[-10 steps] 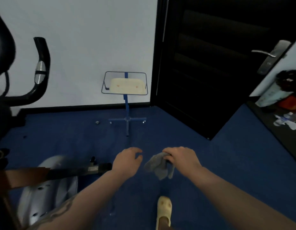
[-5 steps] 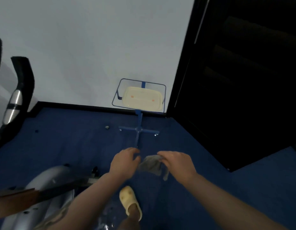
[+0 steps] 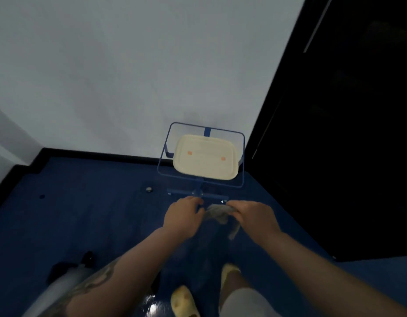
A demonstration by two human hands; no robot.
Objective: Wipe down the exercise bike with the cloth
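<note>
Both hands, left and right, pinch the cloth. Bunch it into a firm pad; you then turn to the bike.

Both hands, left and right, grip a grey cloth above the blue floor.

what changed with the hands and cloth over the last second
The left hand closed in from beside the grey cloth and now holds its left end, so both hands stretch it between them. The view swung right and down: the handlebar left the frame, and only the bike's silver base shows at lower left. The right hand kept its grip; the blue stand and cream tray stayed put.
</note>
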